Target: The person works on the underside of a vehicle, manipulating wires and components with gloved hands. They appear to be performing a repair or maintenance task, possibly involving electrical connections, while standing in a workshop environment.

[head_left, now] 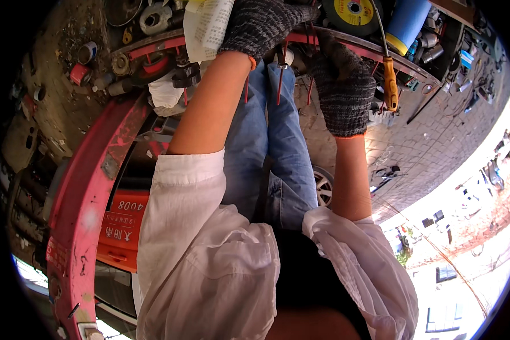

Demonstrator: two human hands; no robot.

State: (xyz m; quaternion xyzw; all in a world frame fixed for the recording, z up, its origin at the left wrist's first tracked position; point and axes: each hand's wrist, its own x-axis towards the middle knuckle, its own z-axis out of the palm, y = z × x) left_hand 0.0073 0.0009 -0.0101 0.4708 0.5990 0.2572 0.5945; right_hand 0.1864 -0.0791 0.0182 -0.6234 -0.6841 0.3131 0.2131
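My left hand (pixel 259 31), in a dark grey knitted glove, reaches over the red metal rack edge at the top. Its fingers are bunched together and point right; what they grip, if anything, I cannot make out. Beside its wrist stands a printed white sheet (pixel 205 31). My right hand (pixel 345 90), gloved alike, is held just below the rack, fingers curled up toward the left hand's fingertips. Anything inside its grasp is hidden in shadow. A screwdriver (pixel 390 85) with an orange handle hangs right next to it. A cutting disc (pixel 354 11) with a yellow label lies beyond.
A blue cylinder (pixel 409 22) with a yellow end lies among parts at the upper right. Thin red rods (pixel 279 85) hang from the rack. A worn red metal beam (pixel 85 198) runs down the left, beside an orange panel (pixel 122 226). Cans and scrap litter the ground.
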